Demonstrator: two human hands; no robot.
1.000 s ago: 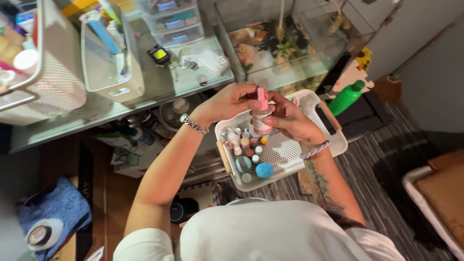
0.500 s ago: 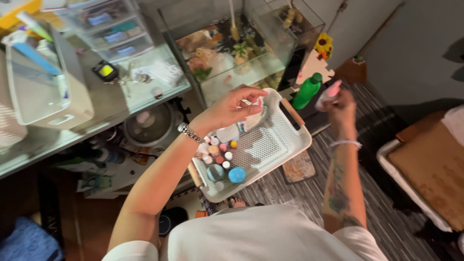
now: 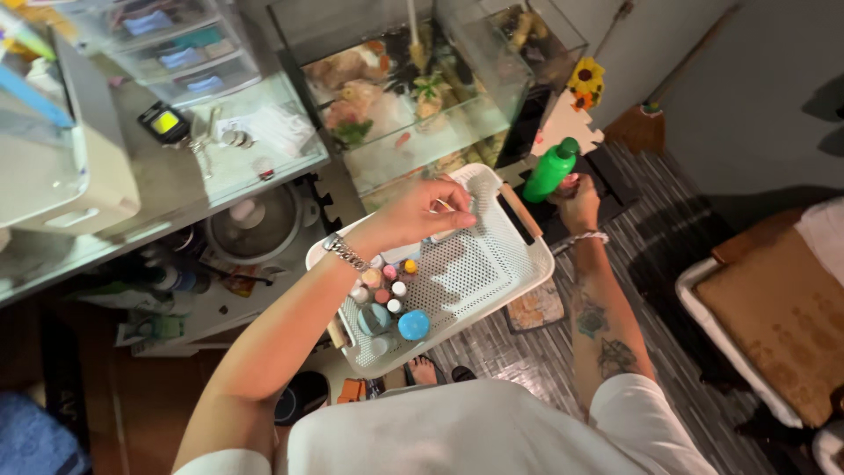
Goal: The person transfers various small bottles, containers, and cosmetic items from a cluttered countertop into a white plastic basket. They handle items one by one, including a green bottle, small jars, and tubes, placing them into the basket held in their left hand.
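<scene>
Item: white perforated basket (image 3: 492, 264), wooden handles (image 3: 520, 209), held out over the floor in front of the person.

Contents: small bottles (image 3: 385, 283) and round pots, pink, orange, white and blue, crowded at the near left corner; the far half of the basket lies bare.

Left hand (image 3: 428, 211): over the far rim of the basket, fingers curled as if pinching something small at the mesh; what is in them, I cannot tell. Chain bracelet (image 3: 345, 252) at the wrist.

Right hand (image 3: 576, 202): reached well out past the basket's right handle, low beside a green bottle (image 3: 550, 170) that stands on a dark mat (image 3: 615, 189). Fingers closed round something pinkish; too small and blurred to name. Pale band (image 3: 587, 237) at the wrist.

Surroundings: glass tank (image 3: 413, 88) with plants beyond the basket; glass shelf (image 3: 220, 149) to the left bearing clear drawers (image 3: 176, 44); a cooker-like pot (image 3: 251, 224) underneath; a padded seat (image 3: 774, 308) at right.

Handling note: the weight sits in one corner, so the basket would best be kept level while the right arm is stretched out; a tilt would likely roll the pots. The green bottle stands close to the reaching knuckles and could be knocked; a slow, low reach seems wise
</scene>
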